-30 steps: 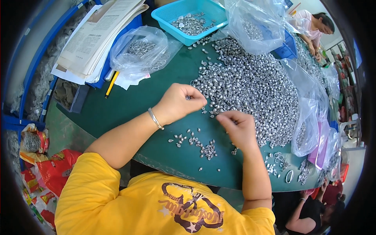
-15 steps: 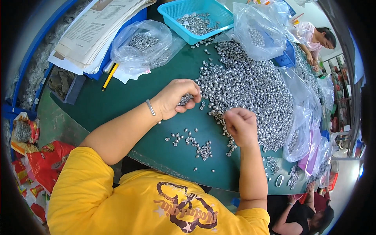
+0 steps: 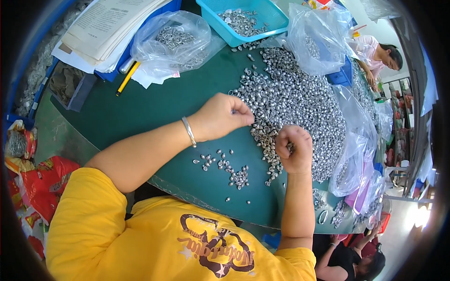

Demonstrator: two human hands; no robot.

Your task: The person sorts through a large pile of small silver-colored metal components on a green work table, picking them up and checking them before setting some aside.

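A broad pile of small silver-grey, hollow oval metal pieces (image 3: 314,107) covers the right of the green table (image 3: 187,91). At its left edge is my left hand (image 3: 220,118), fingers bent and pinched together; a bit of grey shows between them, the rest is hidden by the fingers. My right hand (image 3: 296,152) is curled over the pile's near side, with grey metal pieces showing inside the fingers. Apart from the pile, a loose group of the same pieces (image 3: 239,178) lies on the table in front of my body.
Behind the pile stand a light-blue basket (image 3: 225,35) of metal parts and clear plastic bags (image 3: 176,40). Papers (image 3: 105,35) and a yellow pen (image 3: 128,79) lie at the far left. Two other people (image 3: 377,56) sit at the right. Red packaging (image 3: 44,182) is at the left.
My left hand has turned and moved right against the pile's edge; the handful seen in it before is now mostly hidden. My right hand is curled with pieces now showing inside. The view has shifted slightly.
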